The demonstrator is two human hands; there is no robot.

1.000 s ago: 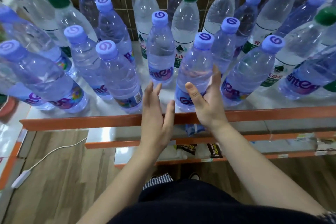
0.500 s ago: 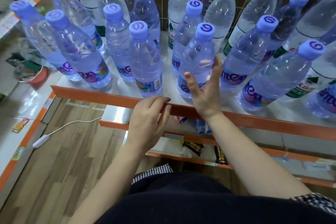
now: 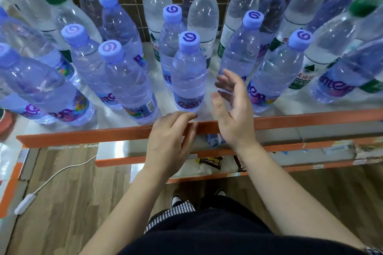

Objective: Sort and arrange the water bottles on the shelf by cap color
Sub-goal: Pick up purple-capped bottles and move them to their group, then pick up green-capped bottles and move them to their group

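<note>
Standing purple-capped bottle (image 3: 189, 74), label perhaps "Gante", right hand (image 3: 234, 114) beside it, left hand (image 3: 172, 136), both grips apart

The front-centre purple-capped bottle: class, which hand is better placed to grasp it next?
Right, probably. The right hand is open beside the purple-capped bottle, palm toward it; the left hand sits lower, fingers on the orange shelf edge.

We read purple script close to "Gante" on the front purple-capped bottle (image 3: 189, 76), and "ante" on the far-right bottle (image 3: 350, 70). On the green-labelled bottle (image 3: 323, 47) we see white Chinese characters, too blurred to read.
</note>
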